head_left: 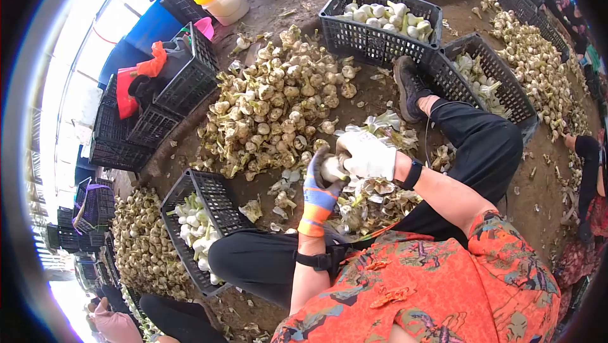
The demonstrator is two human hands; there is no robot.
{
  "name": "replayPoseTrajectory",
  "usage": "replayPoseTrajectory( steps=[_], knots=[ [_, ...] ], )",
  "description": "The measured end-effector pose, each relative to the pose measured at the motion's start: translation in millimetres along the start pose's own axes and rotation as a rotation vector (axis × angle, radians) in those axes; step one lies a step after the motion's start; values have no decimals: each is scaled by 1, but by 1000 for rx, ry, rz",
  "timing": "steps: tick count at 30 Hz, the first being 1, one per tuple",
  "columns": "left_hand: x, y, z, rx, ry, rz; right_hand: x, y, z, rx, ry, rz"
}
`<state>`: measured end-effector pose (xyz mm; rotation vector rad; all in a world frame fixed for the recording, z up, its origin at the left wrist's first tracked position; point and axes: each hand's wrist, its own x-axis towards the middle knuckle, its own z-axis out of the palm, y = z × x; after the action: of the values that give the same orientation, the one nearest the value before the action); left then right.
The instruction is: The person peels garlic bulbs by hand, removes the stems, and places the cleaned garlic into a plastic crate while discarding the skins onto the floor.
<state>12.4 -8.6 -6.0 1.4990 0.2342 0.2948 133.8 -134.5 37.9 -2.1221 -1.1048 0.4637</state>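
Observation:
My left hand (320,191), in an orange and blue glove with dark fingers, is wrapped round a whitish garlic bulb (332,169). My right hand (367,154), in a white glove, presses against the same bulb from the right, its fingers curled. Whether the right fingers pinch the bulb or a piece of its skin is hidden. Peeled skins and leaves (370,204) lie under both hands. Just beyond them rises a big heap of untrimmed garlic (272,102).
Black crates of cleaned garlic stand at the front (380,42), right (519,93) and left (218,200). More garlic heaps lie left (145,242) and far right (538,64). Stacked crates (180,87) and a white bucket (228,4) stand upper left. Other people sit lower left and right.

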Motion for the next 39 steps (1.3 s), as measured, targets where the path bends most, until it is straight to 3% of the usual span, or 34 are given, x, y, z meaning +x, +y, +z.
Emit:
replayPoseTrajectory(
  steps=[3, 4, 7, 13, 15, 17, 18, 21, 23, 24, 26, 28, 29, 30, 32, 33, 35, 36, 38, 39],
  knots=[
    [9, -16, -6, -115, 235, 72, -6, 13, 18, 125, 259, -54],
    [9, -19, -10, -134, 222, 110, -7, 2, 15, 217, 138, 53],
    [9, -28, -6, -368, 430, -48, -8, 0, 28, 164, 262, -45],
    [11, -16, -9, -841, 128, 25, 16, 48, 36, -32, 469, 99],
    [12, -6, -6, -1013, 88, 83, 17, 76, 35, -113, 312, 319],
    [14, -9, -14, -1097, 102, 48, 3, 62, 14, 65, 58, 471],
    [15, -11, -16, -1167, 118, 29, 5, 78, 26, -133, 6, 495],
    [21, -16, -17, -1249, 129, 10, -2, 101, 51, 151, 133, 396],
    [26, -47, -33, -1390, 207, -61, 5, 118, 63, 152, 279, 301],
    [27, -54, -39, -1399, 271, -101, 20, 128, 58, 123, 118, 546],
    [26, -47, -54, -1377, 373, -151, 51, 167, 69, 239, 252, 624],
    [32, -42, -86, -1279, 612, 10, 92, 194, 62, 122, 371, 709],
    [34, -48, -127, -1234, 485, 145, 112, 208, 57, 173, 436, 735],
    [27, -31, -147, -1386, 455, 268, 132, 211, 48, 207, 517, 728],
    [15, 7, -178, -1185, 674, 484, 167, 219, 36, 291, 579, 736],
    [15, 25, -175, -1331, 458, 614, 183, 224, 34, 336, 558, 743],
    [18, 19, -176, -1205, 432, 445, 203, 233, 29, 253, 437, 715],
    [28, 0, -175, -1144, 267, 397, 206, 242, 40, 294, 500, 734],
    [48, -9, -120, -638, 507, 230, 202, 246, 57, 480, 561, 674],
    [53, -12, -96, -508, 545, 101, 190, 229, 65, 816, 519, 596]
  ],
)
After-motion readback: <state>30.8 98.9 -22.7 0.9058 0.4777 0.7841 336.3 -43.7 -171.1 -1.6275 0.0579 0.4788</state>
